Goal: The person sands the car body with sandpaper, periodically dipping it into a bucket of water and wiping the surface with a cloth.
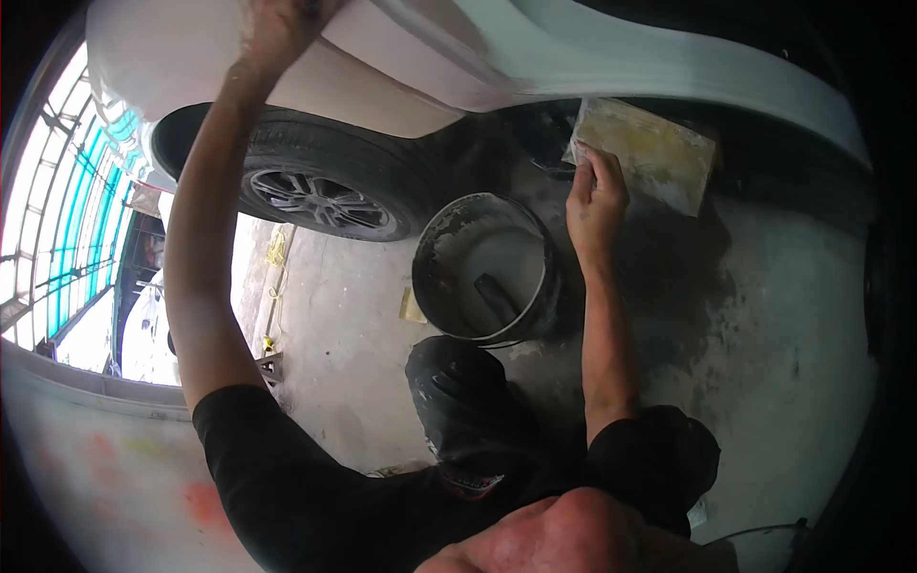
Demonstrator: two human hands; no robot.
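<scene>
Daylight pours in through the window (57, 220) at the left, blown out to glare, while the floor (783, 315) under the car (669, 57) sits dim, and fisheye bending blackens the frame's corners.

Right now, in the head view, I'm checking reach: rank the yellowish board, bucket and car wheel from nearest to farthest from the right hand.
1. yellowish board: gripped by the right hand, up by the car body.
2. bucket: on the floor, just left of the hand.
3. car wheel: farther left, beyond the bucket.
</scene>
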